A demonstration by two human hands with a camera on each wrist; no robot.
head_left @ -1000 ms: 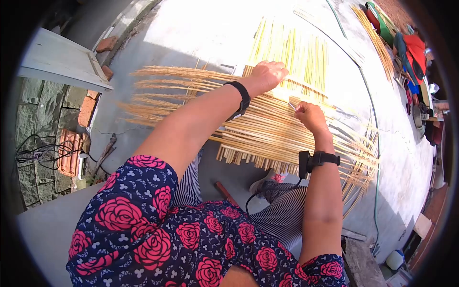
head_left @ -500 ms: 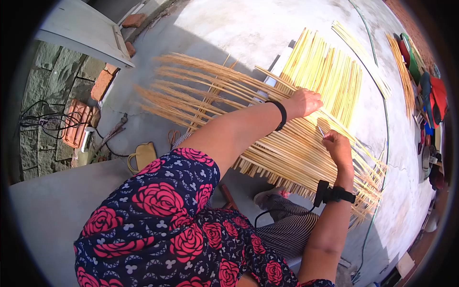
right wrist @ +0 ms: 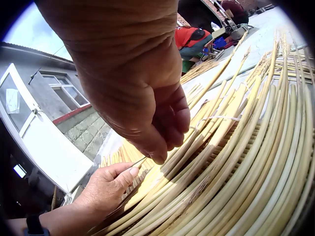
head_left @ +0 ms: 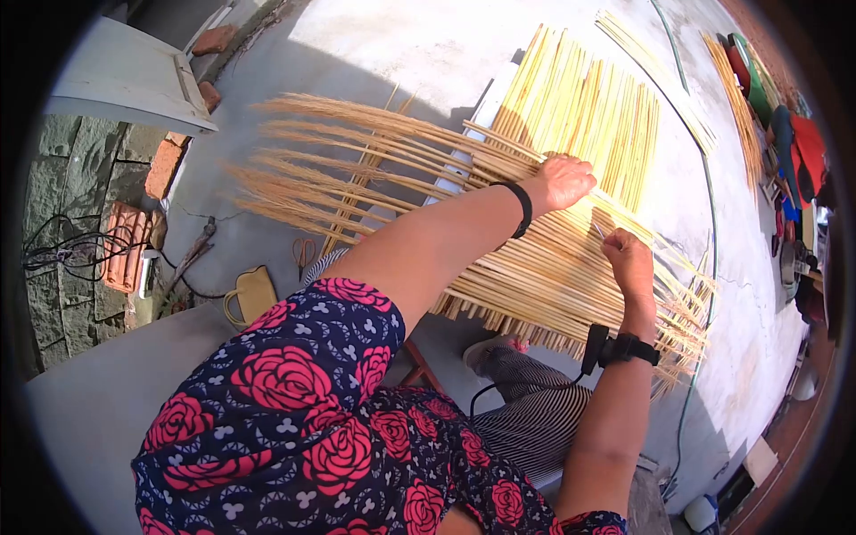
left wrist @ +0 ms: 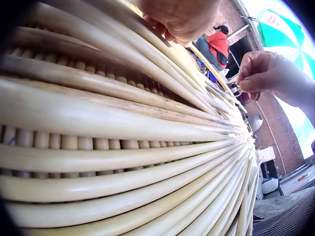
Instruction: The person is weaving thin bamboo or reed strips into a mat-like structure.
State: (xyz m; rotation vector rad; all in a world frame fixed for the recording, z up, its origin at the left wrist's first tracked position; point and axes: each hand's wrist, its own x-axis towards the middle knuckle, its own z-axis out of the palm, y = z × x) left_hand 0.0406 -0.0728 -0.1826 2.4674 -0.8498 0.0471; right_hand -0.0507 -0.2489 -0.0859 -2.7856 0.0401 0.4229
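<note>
Long pale plant stalks [head_left: 535, 290] with feathery tips lie side by side across a layer of upright stalks [head_left: 588, 107]. My left hand [head_left: 566, 183] grips the far edge of the crosswise stalks, its fingers curled over them. Nearer to me and to the right, my right hand [head_left: 630, 263] pinches a thin, needle-like piece [right wrist: 141, 161] between thumb and fingertips, just above the stalks. In the right wrist view this piece reaches toward the left thumb [right wrist: 130, 171]. A fine white thread [right wrist: 224, 117] crosses the stalks there.
Scissors [head_left: 304, 252] and a yellow bag [head_left: 252, 294] lie to the left on the ground. Loose stalks [head_left: 655, 78] and a hose [head_left: 705, 192] run along the right. A person in red [right wrist: 191, 39] sits farther off. A white board [head_left: 125, 76] stands upper left.
The head view has swung, shifting the scene. Both hands keep about the same place over the stalks, the right one still pinching the thin piece.
</note>
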